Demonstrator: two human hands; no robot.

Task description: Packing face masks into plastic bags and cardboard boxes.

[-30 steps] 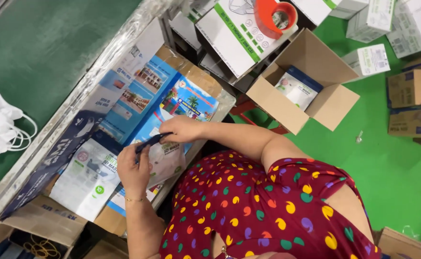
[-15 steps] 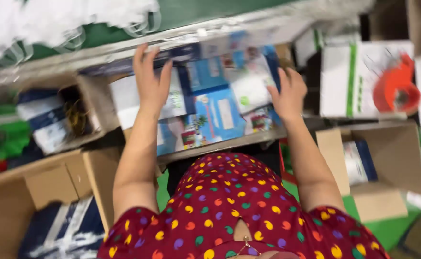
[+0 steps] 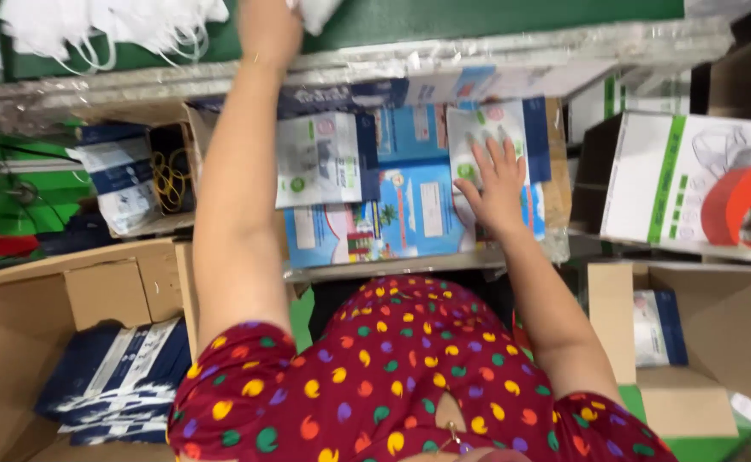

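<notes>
My right hand point(image 3: 493, 181) lies flat, fingers spread, on a white and blue flat packet point(image 3: 488, 128) on top of a stack of blue printed packets point(image 3: 409, 214) on a small shelf in front of me. My left hand point(image 3: 266, 30) reaches far up to the green table point(image 3: 495, 15), beside a white mask piece point(image 3: 317, 12) at the frame's top edge. Its fingers are cut off by the edge, so its grip is hidden. Another white and blue packet point(image 3: 320, 158) lies just right of my left forearm.
A pile of white masks point(image 3: 110, 26) sits on the green table at top left. Open cardboard boxes stand at left point(image 3: 59, 299), holding dark blue packets point(image 3: 118, 376), and at right point(image 3: 718, 342). A red tape dispenser point(image 3: 748, 210) rests on a white and green carton point(image 3: 649, 180).
My left hand has moved from the packets up to the green table near the masks. My right hand has shifted left onto the white and blue packet. The view has tilted.
</notes>
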